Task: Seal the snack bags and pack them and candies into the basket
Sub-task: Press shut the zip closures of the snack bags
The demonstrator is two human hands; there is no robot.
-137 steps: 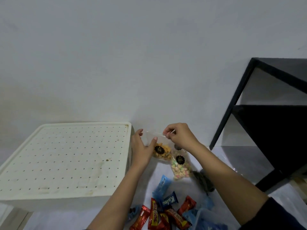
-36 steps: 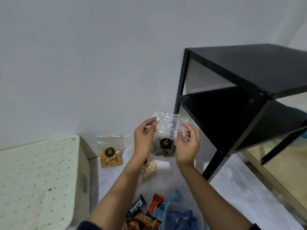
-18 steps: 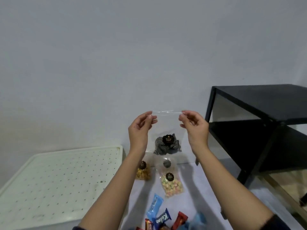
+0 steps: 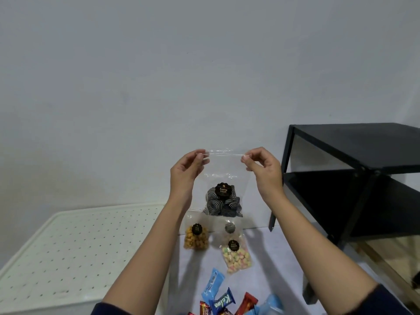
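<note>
wall (image 4: 159, 76): plain grey-white | right: black two-tier shelf (image 4: 354, 142) | left: white perforated table (image 4: 68, 246) | floor (image 4: 284, 258): pale

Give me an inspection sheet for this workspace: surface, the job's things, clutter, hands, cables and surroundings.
Surface: pale sheet with snacks lying on it.
Job's things: dark-swirl snack bag held up in the air by its top edge; orange snack bag and pastel snack bag lie flat, with a paler bag between them, contents unclear; wrapped candies in a loose pile at the bottom edge.
Clutter: nothing seen.
Hands: left hand and right hand each pinch a top corner of the dark-swirl snack bag.
Cables: nothing seen.
Surroundings: white perforated panel on the left, black shelf on the right, plain wall behind.
</note>
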